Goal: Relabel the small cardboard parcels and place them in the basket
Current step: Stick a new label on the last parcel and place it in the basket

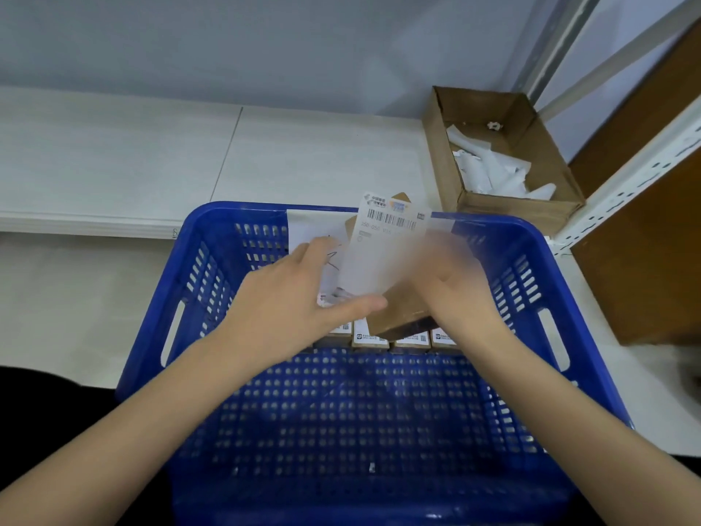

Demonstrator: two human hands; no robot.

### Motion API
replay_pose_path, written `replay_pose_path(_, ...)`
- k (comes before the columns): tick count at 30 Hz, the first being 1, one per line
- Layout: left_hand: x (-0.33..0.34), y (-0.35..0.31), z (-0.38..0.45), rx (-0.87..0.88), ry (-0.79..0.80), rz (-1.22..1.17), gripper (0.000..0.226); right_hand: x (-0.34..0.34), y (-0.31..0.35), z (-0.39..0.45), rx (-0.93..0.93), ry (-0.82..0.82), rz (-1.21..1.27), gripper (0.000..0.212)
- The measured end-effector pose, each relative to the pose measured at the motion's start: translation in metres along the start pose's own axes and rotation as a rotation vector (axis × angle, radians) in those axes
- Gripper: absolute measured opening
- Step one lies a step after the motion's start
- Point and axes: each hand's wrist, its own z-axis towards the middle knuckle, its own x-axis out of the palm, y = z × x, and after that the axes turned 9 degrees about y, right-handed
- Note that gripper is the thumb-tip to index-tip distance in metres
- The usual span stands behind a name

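A blue perforated plastic basket (538, 336) fills the lower middle of the head view. Several small labelled cardboard parcels (370, 337) stand in a row along its far side. Above them I hold a small brown cardboard parcel (402, 309) with a white barcode label (390, 241) lying over its top. My left hand (299, 298) grips the parcel's left side, thumb along the label's lower edge, with white backing paper (303, 229) behind the fingers. My right hand (455, 282) holds the parcel's right side; it is blurred.
An open brown cardboard box (447, 172) with crumpled white paper strips stands at the back right on the white table. A white perforated metal shelf post (626, 184) and a brown board stand at the right.
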Motion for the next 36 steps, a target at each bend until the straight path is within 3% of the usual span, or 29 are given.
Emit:
replay_pose_path(2,-0.006,-0.002,0.0,-0.078,0.149,-0.459,0.095,-0.007,-0.001,-0.005,0.011,0.017,0.035,0.007)
replay_pose_path(4,-0.008,0.0,0.008,-0.129,0.109,-0.769,0.073,-0.012,-0.002,-0.012,0.006,0.05,0.081,0.007)
replay_pose_path(6,-0.008,0.0,0.018,-0.177,0.106,-0.842,0.045,-0.013,-0.004,-0.02,-0.018,0.081,0.128,0.011)
replay_pose_path(11,-0.006,-0.009,0.022,-0.155,0.192,-0.919,0.006,-0.013,-0.004,-0.031,-0.051,0.145,0.176,0.012)
replay_pose_path(14,-0.011,-0.012,0.017,-0.134,0.179,-0.914,0.009,-0.013,-0.003,-0.035,-0.057,0.149,0.115,0.008)
replay_pose_path(17,-0.022,-0.015,0.011,-0.109,0.149,-0.885,0.011,-0.015,-0.002,-0.036,-0.055,0.131,0.049,0.032)
replay_pose_path(20,-0.03,-0.011,0.005,-0.128,0.139,-0.917,0.028,-0.022,-0.001,-0.035,-0.021,0.053,0.118,0.037)
replay_pose_path(24,-0.032,-0.013,-0.003,-0.098,0.14,-0.967,0.028,-0.019,-0.016,-0.033,-0.131,0.052,0.051,0.012)
replay_pose_path(28,-0.038,-0.014,-0.014,0.02,0.05,-0.921,0.021,-0.02,-0.028,-0.027,-0.095,0.012,0.101,0.021)
replay_pose_path(32,-0.061,-0.002,-0.022,-0.007,-0.119,-1.104,0.013,-0.028,-0.045,-0.031,-0.023,-0.023,0.053,0.016)
replay_pose_path(36,-0.037,0.0,-0.014,-0.183,0.127,-1.183,0.019,-0.01,-0.042,-0.041,-0.124,0.012,0.123,0.018)
